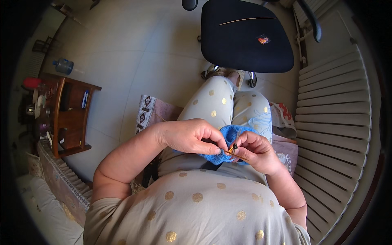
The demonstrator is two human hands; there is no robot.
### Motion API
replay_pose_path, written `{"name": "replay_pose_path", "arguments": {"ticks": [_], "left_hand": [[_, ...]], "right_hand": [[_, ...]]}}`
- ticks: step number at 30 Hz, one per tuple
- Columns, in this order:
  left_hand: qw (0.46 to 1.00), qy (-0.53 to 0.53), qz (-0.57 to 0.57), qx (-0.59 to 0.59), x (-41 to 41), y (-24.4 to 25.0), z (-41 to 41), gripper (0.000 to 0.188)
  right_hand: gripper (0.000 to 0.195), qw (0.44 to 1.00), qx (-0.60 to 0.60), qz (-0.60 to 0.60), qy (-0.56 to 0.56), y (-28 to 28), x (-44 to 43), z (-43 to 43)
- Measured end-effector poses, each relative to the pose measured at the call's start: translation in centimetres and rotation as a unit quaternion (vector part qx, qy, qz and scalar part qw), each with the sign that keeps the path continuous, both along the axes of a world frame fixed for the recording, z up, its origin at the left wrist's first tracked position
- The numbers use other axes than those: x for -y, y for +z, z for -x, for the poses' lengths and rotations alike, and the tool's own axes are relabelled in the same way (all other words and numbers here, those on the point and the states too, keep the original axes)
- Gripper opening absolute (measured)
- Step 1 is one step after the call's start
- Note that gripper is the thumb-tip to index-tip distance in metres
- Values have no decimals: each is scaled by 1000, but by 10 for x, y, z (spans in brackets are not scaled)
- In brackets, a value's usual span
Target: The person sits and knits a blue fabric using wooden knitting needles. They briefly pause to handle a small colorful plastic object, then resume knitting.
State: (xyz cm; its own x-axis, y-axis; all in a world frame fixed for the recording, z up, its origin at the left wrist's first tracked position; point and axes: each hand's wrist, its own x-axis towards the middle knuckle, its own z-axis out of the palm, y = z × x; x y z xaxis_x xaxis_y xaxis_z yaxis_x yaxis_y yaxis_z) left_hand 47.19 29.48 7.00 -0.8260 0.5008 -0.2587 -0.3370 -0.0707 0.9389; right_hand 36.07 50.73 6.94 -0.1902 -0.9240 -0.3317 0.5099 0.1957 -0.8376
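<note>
A blue knitted piece (231, 132) lies bunched over my lap, between my two hands. My left hand (196, 137) pinches the end of a thin wooden knitting needle (240, 156) at the edge of the knitting, thumb against forefinger. On the other side, my right hand (258, 150) grips the knitting and needle between thumb and fingers. A small black object (235, 146) sits by the right fingertips; its kind is unclear. Loose light-blue yarn (260, 119) trails across my right knee. Another thin stick (159, 116) shows beyond my left wrist, its other end hidden.
A black office chair (239, 39) stands ahead, bearing a long thin needle (245, 20) and a small colourful packet (263, 39). To the right runs a white radiator (333, 110), near a red-and-white bag (283, 114). A wooden cabinet (72, 114) and water jug (64, 66) are left.
</note>
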Motion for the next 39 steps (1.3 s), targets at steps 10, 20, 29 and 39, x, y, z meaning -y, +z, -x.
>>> {"name": "replay_pose_path", "arguments": {"ticks": [10, 20, 29, 39], "left_hand": [[833, 218, 344, -376, -9, 16, 4, 22], [758, 335, 379, -412, -9, 27, 8, 17], [966, 248, 17, -65, -4, 14, 2, 20], [943, 312, -118, 0, -11, 0, 5, 21]], "right_hand": [[6, 998, -8, 20, -61, -8, 1, 4], [6, 920, -367, 141, -6, 16, 6, 18], [9, 932, -337, 93, -94, 11, 1, 25], [13, 818, -545, 175, -54, 21, 10, 37]]}}
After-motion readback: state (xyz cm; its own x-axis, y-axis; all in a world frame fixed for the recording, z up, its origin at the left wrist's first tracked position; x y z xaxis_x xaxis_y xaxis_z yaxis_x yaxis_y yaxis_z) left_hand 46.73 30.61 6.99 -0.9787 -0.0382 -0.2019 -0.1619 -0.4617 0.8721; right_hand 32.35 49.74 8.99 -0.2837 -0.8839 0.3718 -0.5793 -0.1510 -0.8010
